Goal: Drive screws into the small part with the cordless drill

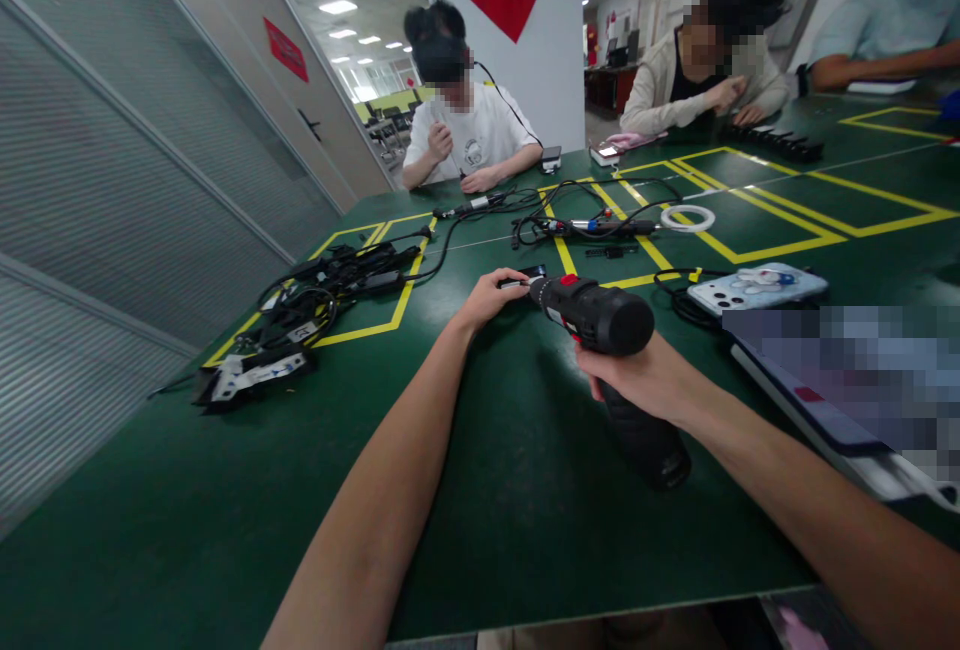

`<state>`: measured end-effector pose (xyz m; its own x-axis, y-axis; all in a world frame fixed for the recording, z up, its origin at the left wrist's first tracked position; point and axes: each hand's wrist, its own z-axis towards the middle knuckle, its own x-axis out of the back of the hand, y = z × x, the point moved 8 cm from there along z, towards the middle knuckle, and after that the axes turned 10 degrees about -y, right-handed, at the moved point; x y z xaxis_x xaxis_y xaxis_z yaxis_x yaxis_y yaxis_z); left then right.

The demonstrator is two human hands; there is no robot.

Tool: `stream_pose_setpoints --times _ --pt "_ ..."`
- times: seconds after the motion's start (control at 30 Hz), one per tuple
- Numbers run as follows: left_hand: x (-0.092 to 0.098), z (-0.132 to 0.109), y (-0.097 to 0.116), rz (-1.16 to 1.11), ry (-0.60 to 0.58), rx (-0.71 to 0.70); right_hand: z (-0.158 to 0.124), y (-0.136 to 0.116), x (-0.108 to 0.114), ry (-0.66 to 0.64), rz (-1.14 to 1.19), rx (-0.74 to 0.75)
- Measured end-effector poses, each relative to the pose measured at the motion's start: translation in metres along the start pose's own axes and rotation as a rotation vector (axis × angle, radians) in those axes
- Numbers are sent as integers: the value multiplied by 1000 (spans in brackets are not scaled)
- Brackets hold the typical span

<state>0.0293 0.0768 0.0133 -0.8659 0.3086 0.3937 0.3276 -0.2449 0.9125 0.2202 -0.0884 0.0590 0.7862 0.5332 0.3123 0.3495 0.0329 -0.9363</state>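
Observation:
My right hand (645, 380) grips the handle of a black cordless drill (607, 330) with a red switch, held above the green table (487, 490) and pointing away to the left. My left hand (491, 295) is closed in a pinch at the drill's tip, its fingers on a small silvery part (517, 282) next to a small dark object (534, 272) on the table. I cannot make out that part any more exactly.
A pile of black cables and adapters (315, 300) lies to the left. More cables and a white ring (687, 218) sit farther back. A phone (757, 288) and a blurred flat device (840, 380) lie on the right. Three people sit at the far side.

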Motion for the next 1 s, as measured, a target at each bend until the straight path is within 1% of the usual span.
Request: stream_pose_setpoints --times 0.23,0.43,0.8,1.0 --pt "0 -1 2 -1 -1 9 -1 1 0 -5 16 -4" --pt "1 1 1 4 1 -19 1 2 0 -3 26 5" --pt "1 1 -3 1 11 11 0 0 0 2 -8 -3" --pt "1 2 -3 10 -12 -27 -1 -2 0 3 -3 1"
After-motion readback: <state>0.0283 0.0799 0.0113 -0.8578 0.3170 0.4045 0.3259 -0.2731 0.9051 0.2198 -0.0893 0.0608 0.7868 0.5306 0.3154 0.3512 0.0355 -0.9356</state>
